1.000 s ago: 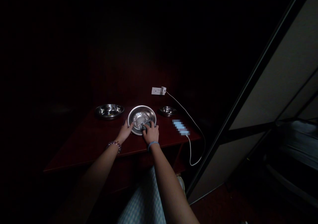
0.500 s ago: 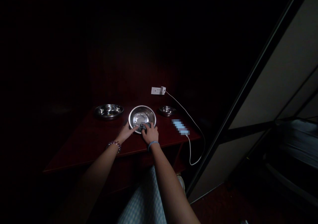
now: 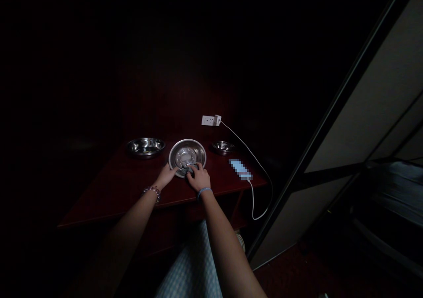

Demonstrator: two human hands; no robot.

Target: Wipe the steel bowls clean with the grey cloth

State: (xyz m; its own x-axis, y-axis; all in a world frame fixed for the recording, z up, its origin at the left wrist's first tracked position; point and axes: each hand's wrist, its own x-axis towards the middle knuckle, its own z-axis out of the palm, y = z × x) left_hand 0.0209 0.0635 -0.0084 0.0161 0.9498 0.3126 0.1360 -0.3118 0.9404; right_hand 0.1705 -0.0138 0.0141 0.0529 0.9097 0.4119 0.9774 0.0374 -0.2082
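Note:
A shiny steel bowl (image 3: 187,153) stands in the middle of a dark red table (image 3: 125,188). My left hand (image 3: 166,176) grips the bowl's near left rim. My right hand (image 3: 198,177) is closed on a small grey cloth (image 3: 189,170) and presses it against the bowl's near inner side. A bead bracelet is on my left wrist and a blue band on my right.
A second steel bowl (image 3: 146,147) sits to the left and a smaller one (image 3: 223,147) to the right. A phone (image 3: 240,169) lies at the right, cabled to a white power strip (image 3: 210,120). A dark-framed panel (image 3: 357,113) stands at the right.
My right hand has slid the cloth from the bowl's right inner side leftward along the near rim. The bowl has shifted slightly left. My left hand stays on the rim.

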